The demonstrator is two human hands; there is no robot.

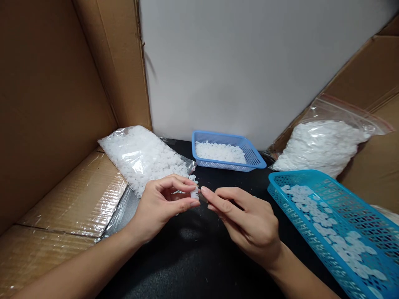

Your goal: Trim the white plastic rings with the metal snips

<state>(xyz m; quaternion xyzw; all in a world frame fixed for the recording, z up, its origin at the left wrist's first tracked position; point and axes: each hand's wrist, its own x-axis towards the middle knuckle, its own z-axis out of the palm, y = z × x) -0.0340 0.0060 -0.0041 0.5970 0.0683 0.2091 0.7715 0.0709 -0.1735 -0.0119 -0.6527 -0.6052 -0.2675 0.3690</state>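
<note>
Over the black tabletop, my left hand pinches a small white plastic piece between thumb and fingertips. My right hand is closed close beside it, its index fingertip almost at the piece. Whatever its fingers hold is too small and hidden to make out. Just behind my left hand lies a clear bag full of small white plastic parts, with a few loose ones at its near corner.
A blue basket of tiny white parts stands at the back. To the right is a teal basket with flat white pieces, and behind it a zip bag packed with white pieces. Cardboard walls flank a white panel.
</note>
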